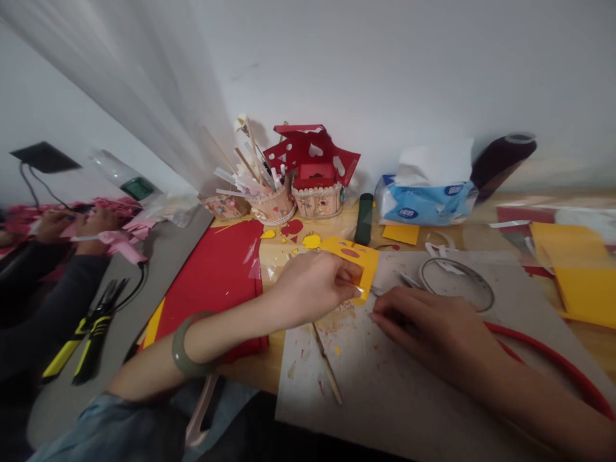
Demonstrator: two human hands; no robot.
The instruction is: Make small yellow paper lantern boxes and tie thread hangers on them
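My left hand, a bracelet on its wrist, pinches a yellow paper card with shapes cut out of it. Close to the card's right edge is my right hand, its fingers closed round a thin metal tool that is mostly hidden. Only a narrow bright tip shows between the hand and the card, so I cannot tell its kind. Both hands are over a grey board strewn with small paper scraps. A thin wooden stick lies on the board below my left hand.
Red sheets lie left. Behind stand a decorated basket, a cup of sticks, a dark green tube and a tissue pack. Right are a tape roll and yellow paper. A co-worker's hands are far left, near pliers.
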